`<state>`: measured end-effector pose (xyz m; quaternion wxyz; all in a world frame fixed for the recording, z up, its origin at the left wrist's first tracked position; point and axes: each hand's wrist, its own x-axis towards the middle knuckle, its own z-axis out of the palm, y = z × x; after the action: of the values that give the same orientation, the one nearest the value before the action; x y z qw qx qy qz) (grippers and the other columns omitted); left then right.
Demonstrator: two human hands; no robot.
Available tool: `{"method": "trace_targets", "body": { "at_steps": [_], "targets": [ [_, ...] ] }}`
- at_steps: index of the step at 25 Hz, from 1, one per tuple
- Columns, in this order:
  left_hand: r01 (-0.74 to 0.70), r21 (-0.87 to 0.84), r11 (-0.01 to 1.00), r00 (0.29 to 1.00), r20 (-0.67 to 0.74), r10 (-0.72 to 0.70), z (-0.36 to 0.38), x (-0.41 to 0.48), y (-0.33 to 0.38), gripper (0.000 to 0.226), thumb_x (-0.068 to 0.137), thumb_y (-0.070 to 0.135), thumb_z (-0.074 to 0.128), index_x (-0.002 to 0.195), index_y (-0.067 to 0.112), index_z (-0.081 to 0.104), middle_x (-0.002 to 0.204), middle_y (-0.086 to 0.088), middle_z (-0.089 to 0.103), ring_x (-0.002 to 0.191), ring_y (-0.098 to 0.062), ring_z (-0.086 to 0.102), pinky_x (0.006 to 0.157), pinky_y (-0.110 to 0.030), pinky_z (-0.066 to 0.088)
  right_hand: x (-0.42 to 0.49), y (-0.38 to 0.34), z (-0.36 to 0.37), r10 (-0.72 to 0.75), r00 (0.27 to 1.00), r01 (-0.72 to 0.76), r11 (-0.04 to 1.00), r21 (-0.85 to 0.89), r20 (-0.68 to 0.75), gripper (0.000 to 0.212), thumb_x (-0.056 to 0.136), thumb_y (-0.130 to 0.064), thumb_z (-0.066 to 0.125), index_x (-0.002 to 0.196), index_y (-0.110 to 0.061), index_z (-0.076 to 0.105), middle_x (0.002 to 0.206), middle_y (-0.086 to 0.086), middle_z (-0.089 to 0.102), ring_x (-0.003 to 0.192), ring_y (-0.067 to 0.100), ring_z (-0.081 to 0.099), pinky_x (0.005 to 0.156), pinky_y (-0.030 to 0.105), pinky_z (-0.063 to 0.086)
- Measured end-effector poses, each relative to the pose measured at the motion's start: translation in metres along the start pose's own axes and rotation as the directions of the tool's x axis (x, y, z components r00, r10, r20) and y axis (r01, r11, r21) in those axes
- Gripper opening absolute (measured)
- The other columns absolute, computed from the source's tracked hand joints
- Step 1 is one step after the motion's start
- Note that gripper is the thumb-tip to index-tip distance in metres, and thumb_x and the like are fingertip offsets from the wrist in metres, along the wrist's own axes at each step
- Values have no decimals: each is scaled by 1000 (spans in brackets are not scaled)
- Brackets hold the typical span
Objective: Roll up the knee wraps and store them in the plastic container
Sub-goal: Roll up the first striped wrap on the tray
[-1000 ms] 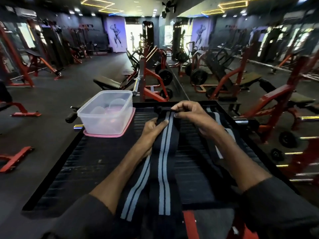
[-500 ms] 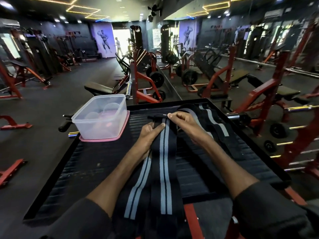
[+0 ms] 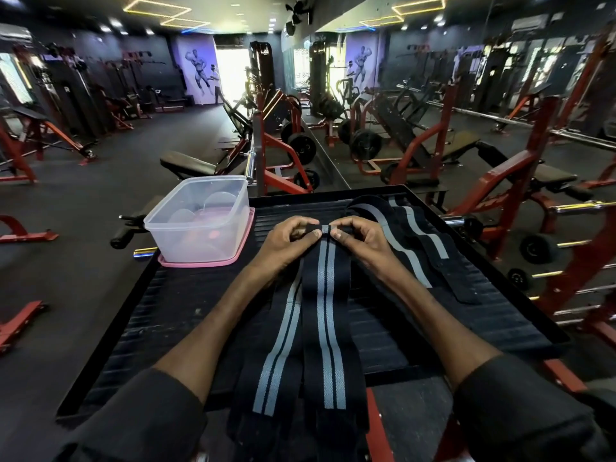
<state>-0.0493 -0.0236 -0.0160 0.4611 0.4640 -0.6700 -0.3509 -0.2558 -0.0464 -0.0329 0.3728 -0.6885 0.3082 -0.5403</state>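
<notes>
The turned-over far end of a black, grey-striped knee wrap (image 3: 325, 295) was pinched by the curled fingers of both the left hand (image 3: 290, 241) and the right hand (image 3: 360, 238), just right of the clear plastic container (image 3: 200, 235). The container was stood open on a pink lid (image 3: 203, 262) on a ribbed black platform (image 3: 200, 311). A second knee wrap (image 3: 413, 235) was laid farther right of the container.
</notes>
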Motion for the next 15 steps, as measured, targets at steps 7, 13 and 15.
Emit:
{"method": "trace_targets", "body": {
  "at_steps": [7, 13, 15],
  "targets": [
    [-206, 124, 971, 973, -78, 216, 1, -10, -9, 31, 88, 16, 77, 118, 18, 70, 113, 4, 73, 107, -10, 70, 98, -33, 56, 0, -18, -3, 175, 979, -176, 984, -5, 100, 27, 88, 3, 72, 112, -8, 70, 115, 16, 70, 104, 21, 68, 91, 33, 56],
    [-300, 192, 934, 924, -186, 335, 4, -14, -12, 31, 83, 10, 81, 112, 15, 72, 111, 2, 73, 103, -11, 70, 81, -19, 57, 15, -41, -5, 575, 808, -584, 752, 304, 128, 15, 87, -20, 73, 101, -19, 77, 93, 0, 75, 85, 18, 68, 82, 38, 51],
    [-343, 225, 912, 901, -198, 387, 6, -15, -13, 29, 81, 10, 82, 109, 15, 73, 108, 5, 74, 101, -8, 70, 81, -23, 57, 15, -34, 1, 577, 810, -584, 781, 224, 100, 17, 87, -28, 73, 101, -19, 78, 100, 2, 75, 98, 23, 68, 92, 43, 48]
  ]
}}
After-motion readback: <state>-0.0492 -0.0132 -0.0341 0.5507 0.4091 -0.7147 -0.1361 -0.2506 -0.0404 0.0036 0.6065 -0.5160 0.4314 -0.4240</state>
